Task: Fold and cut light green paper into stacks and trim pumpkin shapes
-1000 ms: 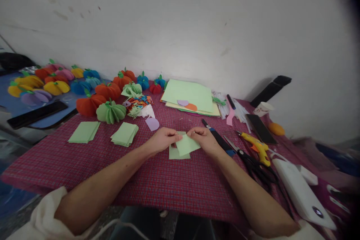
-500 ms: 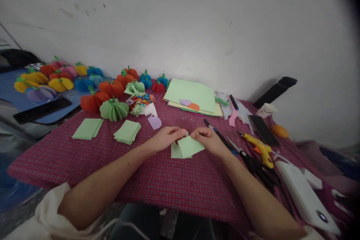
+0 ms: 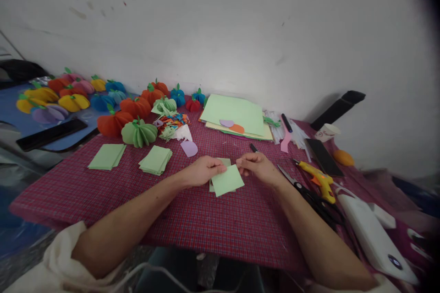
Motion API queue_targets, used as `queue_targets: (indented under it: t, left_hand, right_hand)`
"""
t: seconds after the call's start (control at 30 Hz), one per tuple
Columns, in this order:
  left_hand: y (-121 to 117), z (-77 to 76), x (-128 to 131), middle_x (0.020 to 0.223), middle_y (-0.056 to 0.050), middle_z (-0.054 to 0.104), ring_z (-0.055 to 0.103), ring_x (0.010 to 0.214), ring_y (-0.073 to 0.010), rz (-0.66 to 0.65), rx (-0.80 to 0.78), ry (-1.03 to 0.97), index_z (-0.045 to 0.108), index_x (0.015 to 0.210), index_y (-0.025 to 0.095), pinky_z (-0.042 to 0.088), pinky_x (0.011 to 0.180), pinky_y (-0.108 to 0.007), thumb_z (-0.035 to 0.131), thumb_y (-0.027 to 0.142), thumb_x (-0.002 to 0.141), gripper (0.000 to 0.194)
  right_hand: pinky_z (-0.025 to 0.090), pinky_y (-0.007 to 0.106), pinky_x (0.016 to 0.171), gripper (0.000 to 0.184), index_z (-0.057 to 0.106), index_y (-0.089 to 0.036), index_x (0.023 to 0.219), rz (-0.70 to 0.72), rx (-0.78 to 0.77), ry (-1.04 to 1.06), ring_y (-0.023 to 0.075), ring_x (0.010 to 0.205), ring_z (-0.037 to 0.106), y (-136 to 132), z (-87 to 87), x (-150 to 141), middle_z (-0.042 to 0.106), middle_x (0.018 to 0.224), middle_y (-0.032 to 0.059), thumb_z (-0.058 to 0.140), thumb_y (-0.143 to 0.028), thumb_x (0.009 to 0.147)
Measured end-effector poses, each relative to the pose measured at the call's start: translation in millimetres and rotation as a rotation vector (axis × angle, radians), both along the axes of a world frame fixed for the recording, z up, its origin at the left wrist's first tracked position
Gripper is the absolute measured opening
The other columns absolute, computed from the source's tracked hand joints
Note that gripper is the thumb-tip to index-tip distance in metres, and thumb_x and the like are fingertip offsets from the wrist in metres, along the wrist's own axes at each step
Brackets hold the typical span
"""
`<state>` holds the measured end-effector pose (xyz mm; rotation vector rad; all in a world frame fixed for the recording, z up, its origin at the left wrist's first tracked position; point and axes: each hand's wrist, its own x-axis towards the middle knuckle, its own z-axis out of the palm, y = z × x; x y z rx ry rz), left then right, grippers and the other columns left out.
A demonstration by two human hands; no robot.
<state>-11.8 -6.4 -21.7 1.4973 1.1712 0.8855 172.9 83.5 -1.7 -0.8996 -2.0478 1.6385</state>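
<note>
A light green folded paper square [image 3: 228,181] is pinched at its upper left by my left hand [image 3: 202,170], thumb on top. My right hand [image 3: 257,167] has its fingers closed at the square's upper right corner. Underneath, more light green paper [image 3: 225,162] lies on the cloth, mostly covered. Two stacks of green squares, one farther left [image 3: 107,156] and one nearer [image 3: 156,160], rest to the left of my hands. A purple paper piece [image 3: 189,149] lies just beyond my left hand.
Paper pumpkins [image 3: 139,133] and colored scraps [image 3: 173,123] stand at the back left. Large paper sheets [image 3: 233,112] lie behind my hands. To the right are scissors [image 3: 309,197], a yellow glue gun [image 3: 318,178], a dark phone [image 3: 323,158] and a white device [image 3: 373,236].
The green square has turned and now lies flatter, facing up. My left thumb has moved onto it, and my right hand has shifted slightly right to its corner.
</note>
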Motion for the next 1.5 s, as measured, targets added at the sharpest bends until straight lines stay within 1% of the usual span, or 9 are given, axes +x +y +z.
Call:
queue_targets:
  t: [0.13, 0.23, 0.33, 0.6, 0.77, 0.87, 1.07, 1.37, 1.5]
  left_hand:
    - [1, 0.5, -2, 0.055, 0.004, 0.039, 0.036, 0.049, -0.0067, 0.009, -0.007, -0.045, 0.044, 0.060, 0.014, 0.028, 0.045, -0.018, 0.043, 0.043, 0.075, 0.033]
    - [1, 0.3, -1, 0.056, 0.003, 0.039, 0.036, 0.050, -0.0067, -0.006, 0.007, -0.037, 0.044, 0.062, 0.014, 0.028, 0.046, -0.018, 0.041, 0.042, 0.077, 0.032]
    - [0, 0.8, 0, 0.055, 0.004, 0.036, 0.032, 0.049, -0.0062, -0.023, 0.033, 0.018, 0.043, 0.059, 0.014, 0.026, 0.045, -0.018, 0.040, 0.041, 0.077, 0.032]
    - [0, 4.0, 2, 0.054, 0.004, 0.034, 0.031, 0.050, -0.0065, -0.024, 0.054, 0.125, 0.045, 0.058, 0.014, 0.023, 0.044, -0.018, 0.040, 0.038, 0.077, 0.031]
    - [0, 1.9, 2, 0.051, 0.004, 0.032, 0.029, 0.047, -0.0061, 0.016, 0.058, 0.139, 0.042, 0.053, 0.014, 0.021, 0.043, -0.018, 0.043, 0.037, 0.075, 0.032]
    - [1, 1.2, 2, 0.051, 0.005, 0.035, 0.031, 0.046, -0.0058, 0.028, 0.039, 0.084, 0.043, 0.054, 0.014, 0.023, 0.043, -0.018, 0.044, 0.037, 0.074, 0.031]
    - [2, 1.4, 0, 0.054, 0.001, 0.050, 0.047, 0.051, -0.0092, 0.013, -0.019, -0.007, 0.051, 0.059, 0.012, 0.036, 0.050, -0.020, 0.044, 0.037, 0.075, 0.030]
    - [3, 9.0, -8, 0.049, 0.000, 0.054, 0.047, 0.047, -0.0078, 0.112, 0.028, -0.028, 0.052, 0.057, 0.012, 0.034, 0.049, -0.020, 0.048, 0.037, 0.074, 0.030]
    - [2, 14.0, -7, 0.051, 0.000, 0.054, 0.048, 0.048, -0.0083, 0.239, 0.009, -0.153, 0.056, 0.067, 0.012, 0.035, 0.049, -0.020, 0.048, 0.038, 0.074, 0.028]
  right_hand:
    - [0.035, 0.021, 0.048, 0.027, 0.060, -0.013, 0.065, -0.152, -0.024, 0.039, 0.0069, 0.046, 0.046, 8, 2.9, 5, 0.058, 0.056, 0.0014, 0.055, -0.039, 0.069]
    - [0.037, 0.022, 0.052, 0.028, 0.059, -0.013, 0.071, -0.063, -0.059, 0.078, 0.0086, 0.053, 0.049, -1, 0.5, -1, 0.058, 0.062, 0.0020, 0.049, -0.039, 0.073]
    - [0.033, 0.021, 0.049, 0.024, 0.058, -0.014, 0.070, 0.030, -0.021, 0.037, 0.0073, 0.050, 0.044, -13, -4.5, -9, 0.052, 0.057, -0.0019, 0.053, -0.037, 0.071]
    - [0.029, 0.019, 0.045, 0.018, 0.057, -0.015, 0.066, 0.029, 0.061, 0.003, 0.0064, 0.047, 0.038, -22, -10.9, -15, 0.046, 0.053, -0.0034, 0.053, -0.032, 0.070]
    - [0.028, 0.019, 0.043, 0.016, 0.057, -0.014, 0.063, -0.007, 0.056, 0.007, 0.0063, 0.045, 0.038, -24, -14.3, -16, 0.046, 0.051, -0.0036, 0.053, -0.028, 0.069]
    - [0.029, 0.020, 0.043, 0.014, 0.056, -0.014, 0.061, -0.044, 0.036, 0.019, 0.0064, 0.045, 0.038, -20, -13.1, -15, 0.046, 0.051, -0.0036, 0.053, -0.027, 0.068]
    - [0.028, 0.021, 0.045, 0.015, 0.058, -0.013, 0.060, -0.120, -0.016, 0.060, 0.0067, 0.045, 0.038, -11, -1.1, -8, 0.047, 0.048, -0.0033, 0.056, -0.027, 0.066]
    - [0.030, 0.022, 0.048, 0.014, 0.059, -0.015, 0.062, -0.191, -0.136, 0.168, 0.0080, 0.047, 0.043, -4, 4.7, -1, 0.054, 0.053, -0.0022, 0.061, -0.028, 0.063]
    - [0.030, 0.022, 0.047, 0.015, 0.058, -0.015, 0.059, -0.293, -0.162, 0.258, 0.0082, 0.046, 0.043, 1, 4.7, 1, 0.053, 0.051, -0.0029, 0.062, -0.029, 0.062]
